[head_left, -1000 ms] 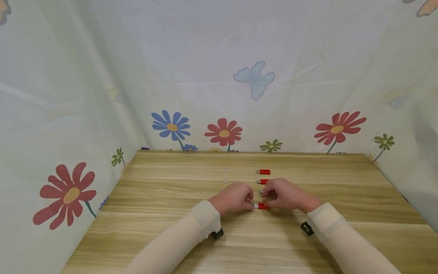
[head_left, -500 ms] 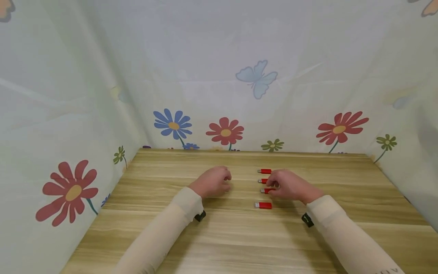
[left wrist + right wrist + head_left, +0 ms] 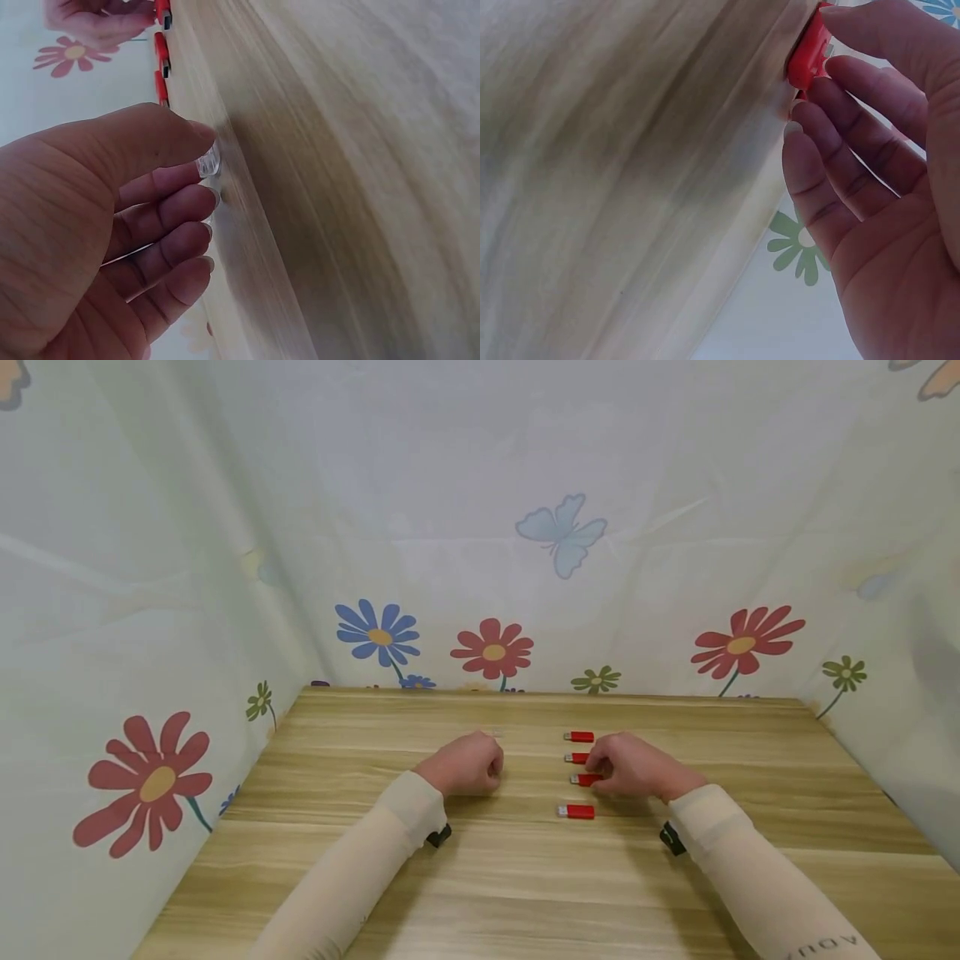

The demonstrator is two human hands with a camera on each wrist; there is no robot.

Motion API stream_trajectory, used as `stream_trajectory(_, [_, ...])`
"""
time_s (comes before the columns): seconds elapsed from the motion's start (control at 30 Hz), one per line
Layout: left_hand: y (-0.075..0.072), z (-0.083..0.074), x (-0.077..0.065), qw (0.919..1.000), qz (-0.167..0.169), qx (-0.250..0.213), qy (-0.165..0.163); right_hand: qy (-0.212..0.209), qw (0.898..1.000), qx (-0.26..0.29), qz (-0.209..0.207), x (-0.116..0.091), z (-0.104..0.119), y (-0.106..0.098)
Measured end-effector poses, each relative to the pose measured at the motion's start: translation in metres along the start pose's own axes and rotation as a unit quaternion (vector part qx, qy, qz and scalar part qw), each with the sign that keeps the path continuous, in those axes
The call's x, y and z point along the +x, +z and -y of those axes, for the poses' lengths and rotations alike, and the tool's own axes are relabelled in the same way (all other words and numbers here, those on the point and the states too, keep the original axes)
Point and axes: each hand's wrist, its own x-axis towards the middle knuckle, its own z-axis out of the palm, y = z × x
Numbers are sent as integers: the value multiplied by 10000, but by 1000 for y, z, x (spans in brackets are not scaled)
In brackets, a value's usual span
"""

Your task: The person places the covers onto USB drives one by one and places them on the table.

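In the head view, my left hand [image 3: 465, 762] is low over the table, left of a column of red USB sticks. Its thumb and forefinger pinch a small clear plastic cap [image 3: 210, 163], seen in the left wrist view; the other fingers are loosely curled. My right hand [image 3: 637, 766] holds a red USB stick [image 3: 582, 780] by its right end, between thumb and forefinger, at the tabletop. That stick's metal plug points left, and the right wrist view shows its red body [image 3: 810, 56]. Nearest me lies another red stick [image 3: 577, 812], apart from both hands.
Two more red sticks, a far one [image 3: 579, 737] and one [image 3: 576, 758] partly behind my right fingers, lie in the same column. A faint clear cap [image 3: 496, 733] rests beyond my left hand. Flowered cloth [image 3: 637, 568] walls the wood-grain table [image 3: 525, 893].
My left hand has left the nearest stick, moved left and away from me, and taken the clear cap. My right hand has let go of that stick and moved to the one beyond.
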Motion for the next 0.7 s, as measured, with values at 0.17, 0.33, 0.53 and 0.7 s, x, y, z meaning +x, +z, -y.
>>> stream_trajectory(0.17, [-1,-3,0,9999,74,11,-72,-63,9999,59,112,2,1,1])
stream_trajectory(0.33, [1,-1,3,9999,91,18,-82,113,9997,69,211,6,3,2])
stream_trajectory(0.53, [4,1,4,9996,77,256,3,156,9995,21,290,7,5,2])
stream_trajectory(0.7, [4,1,4,9989,65,451,131,119,9992,-164,350,8,5,1])
